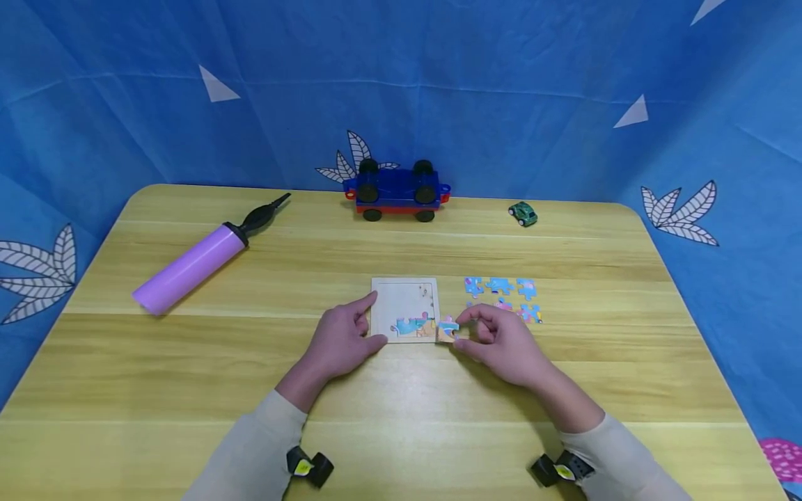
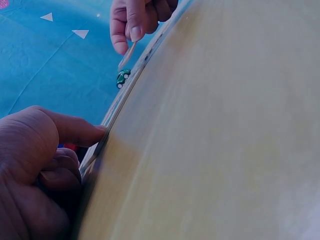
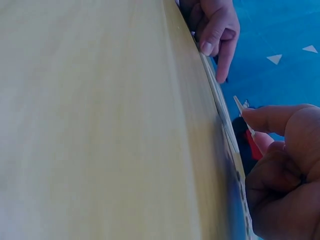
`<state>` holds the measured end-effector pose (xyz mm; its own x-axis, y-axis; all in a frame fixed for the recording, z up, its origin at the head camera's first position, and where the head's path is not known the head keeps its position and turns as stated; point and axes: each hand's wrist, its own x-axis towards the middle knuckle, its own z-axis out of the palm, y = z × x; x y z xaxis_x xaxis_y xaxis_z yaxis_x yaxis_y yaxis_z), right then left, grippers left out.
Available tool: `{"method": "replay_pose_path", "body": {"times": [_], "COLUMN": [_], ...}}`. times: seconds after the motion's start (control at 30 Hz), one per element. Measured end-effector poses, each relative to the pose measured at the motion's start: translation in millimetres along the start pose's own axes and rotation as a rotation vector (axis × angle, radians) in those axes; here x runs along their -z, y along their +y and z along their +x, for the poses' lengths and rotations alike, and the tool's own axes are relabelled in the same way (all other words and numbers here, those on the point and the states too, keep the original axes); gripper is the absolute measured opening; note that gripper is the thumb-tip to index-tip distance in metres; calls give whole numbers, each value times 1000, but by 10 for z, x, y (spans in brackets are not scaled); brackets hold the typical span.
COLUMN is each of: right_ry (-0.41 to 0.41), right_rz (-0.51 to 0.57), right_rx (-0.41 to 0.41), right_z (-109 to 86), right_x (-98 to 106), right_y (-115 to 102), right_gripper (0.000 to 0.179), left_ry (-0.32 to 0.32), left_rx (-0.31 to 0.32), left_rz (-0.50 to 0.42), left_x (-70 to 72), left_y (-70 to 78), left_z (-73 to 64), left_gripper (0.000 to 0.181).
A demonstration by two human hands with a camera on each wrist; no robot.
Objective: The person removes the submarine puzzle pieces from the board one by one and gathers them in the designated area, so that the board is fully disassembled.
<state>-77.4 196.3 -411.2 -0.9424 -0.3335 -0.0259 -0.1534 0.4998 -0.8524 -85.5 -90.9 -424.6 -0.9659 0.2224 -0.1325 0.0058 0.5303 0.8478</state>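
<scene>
A square puzzle tray lies in the middle of the table, with joined pieces along its bottom right. My left hand holds the tray's left edge, thumb at the lower corner and index finger higher up; its other fingers are curled under. Between thumb and index finger, my right hand pinches a puzzle piece at the tray's lower right edge. That piece is tilted and raised above the tray in the right wrist view. Several loose puzzle pieces lie to the right, some partly hidden behind the right hand.
A purple hand pump with a black nozzle lies at the left. Toward the back edge, a blue and red toy wagon rests overturned, and a small green toy car stands right of it. Blue cloth hangs behind the table.
</scene>
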Motion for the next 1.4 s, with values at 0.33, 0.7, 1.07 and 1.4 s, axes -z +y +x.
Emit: {"method": "replay_pose_path", "body": {"times": [0.33, 0.7, 1.07, 1.4], "right_ry": [10, -23, -1, -2], "right_rz": [-10, -101, -201, -173], "right_rx": [-31, -27, -6, -14], "right_z": [-127, -190, -233, -247], "right_x": [116, 222, 279, 299], "right_y": [36, 179, 243, 241], "right_gripper": [27, 24, 23, 23], "left_ry": [11, -8, -5, -3], "left_rx": [3, 14, -21, -16], "left_rz": [-47, -42, -24, -19], "left_x": [-1, -6, -13, -6], "left_y": [28, 15, -35, -15], "left_z": [-25, -26, -15, -23], "left_gripper": [73, 73, 73, 71]}}
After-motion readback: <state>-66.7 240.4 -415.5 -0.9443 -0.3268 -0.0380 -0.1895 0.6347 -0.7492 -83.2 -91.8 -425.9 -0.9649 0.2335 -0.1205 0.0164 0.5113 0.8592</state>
